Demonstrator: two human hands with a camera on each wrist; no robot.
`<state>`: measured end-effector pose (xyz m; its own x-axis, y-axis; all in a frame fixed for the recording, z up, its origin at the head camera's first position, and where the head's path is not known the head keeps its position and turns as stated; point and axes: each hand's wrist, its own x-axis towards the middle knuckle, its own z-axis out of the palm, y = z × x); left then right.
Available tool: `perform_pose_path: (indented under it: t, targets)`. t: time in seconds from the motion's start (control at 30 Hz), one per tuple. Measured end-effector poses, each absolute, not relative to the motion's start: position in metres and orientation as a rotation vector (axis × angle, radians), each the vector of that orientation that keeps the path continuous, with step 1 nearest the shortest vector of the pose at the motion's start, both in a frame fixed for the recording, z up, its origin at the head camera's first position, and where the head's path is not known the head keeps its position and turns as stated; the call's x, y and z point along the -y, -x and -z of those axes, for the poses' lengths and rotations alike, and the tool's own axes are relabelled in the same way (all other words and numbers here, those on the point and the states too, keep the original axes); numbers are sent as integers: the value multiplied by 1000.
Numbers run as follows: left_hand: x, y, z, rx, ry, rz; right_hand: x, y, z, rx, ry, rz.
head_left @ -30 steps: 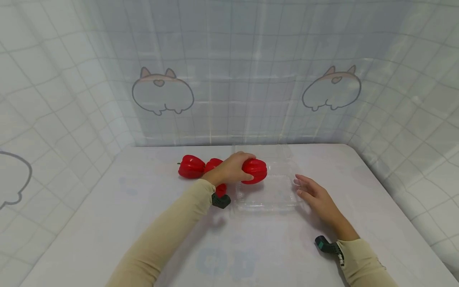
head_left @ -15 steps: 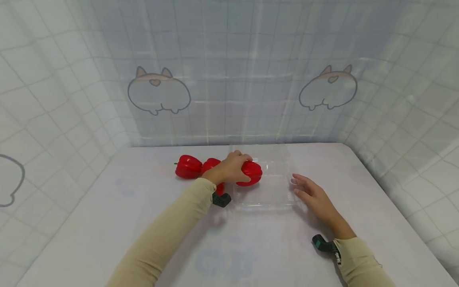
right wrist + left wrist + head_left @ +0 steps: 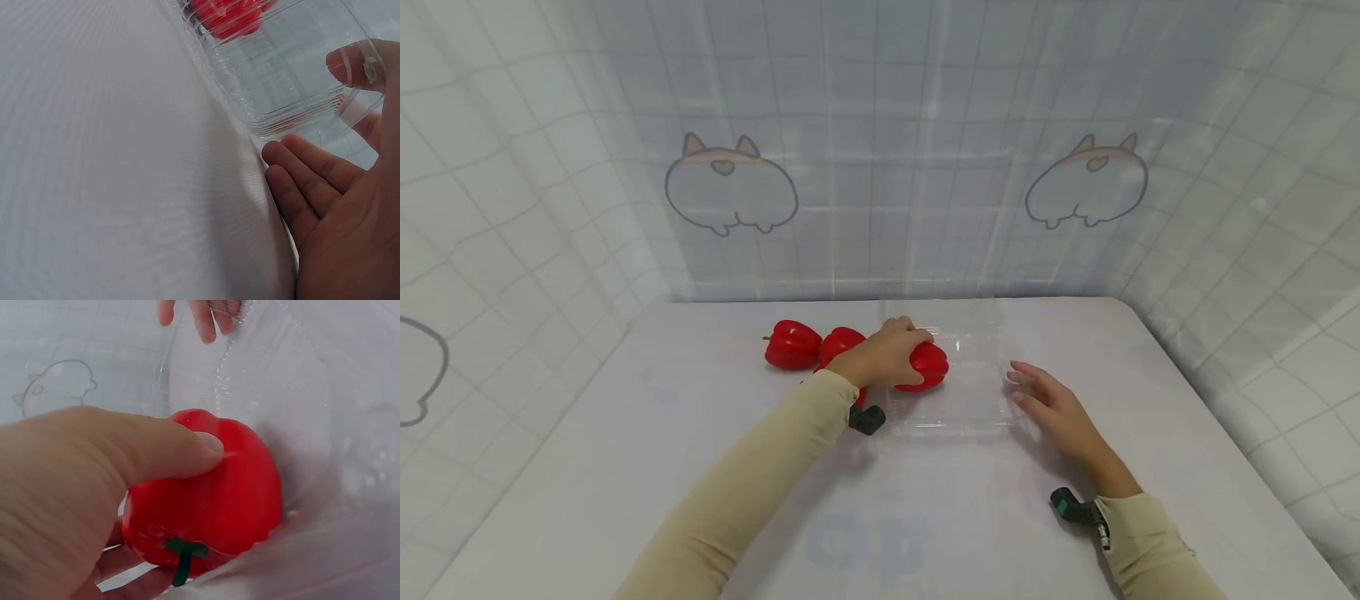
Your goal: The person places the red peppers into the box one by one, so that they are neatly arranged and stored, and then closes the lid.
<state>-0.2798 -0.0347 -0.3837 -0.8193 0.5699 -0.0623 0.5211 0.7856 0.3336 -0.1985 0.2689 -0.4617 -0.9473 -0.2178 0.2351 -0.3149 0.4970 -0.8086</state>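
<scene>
Across the foreground spreads a whitish table (image 3: 737,500). At three to four o'clock of a clear plastic container (image 3: 977,392), the right hand (image 3: 1052,408) has loosely extended fingers, holding nothing. Inside the container's nine-o'clock side, the left hand (image 3: 887,354) grips a glossy red bell pepper (image 3: 931,367). More red peppers (image 3: 792,344) lie outside, between nine and ten.

Head view: flat, greyish, dimmish light; vert. glare streaks on shiny white grid-patterned backdrop sheet (image 3: 910,217), soft-edged shadows on smooth white tabletop (image 3: 1000,517), wide-angle stretch at edges. L wrist view: hazy, R side blurred, faint sheen on glossy red bell pepper (image 3: 244,494). R wrist view: dim, fine ripple pattern over tabletop, glints on clear rectangular plastic box (image 3: 281,69).
</scene>
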Motion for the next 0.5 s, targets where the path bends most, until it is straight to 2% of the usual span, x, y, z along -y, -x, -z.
perform_pose_path:
  t: [0.5]
  targets:
    - [31,274,374,-2797,-868,-364,-267,198,460,2632,-455,-1464]
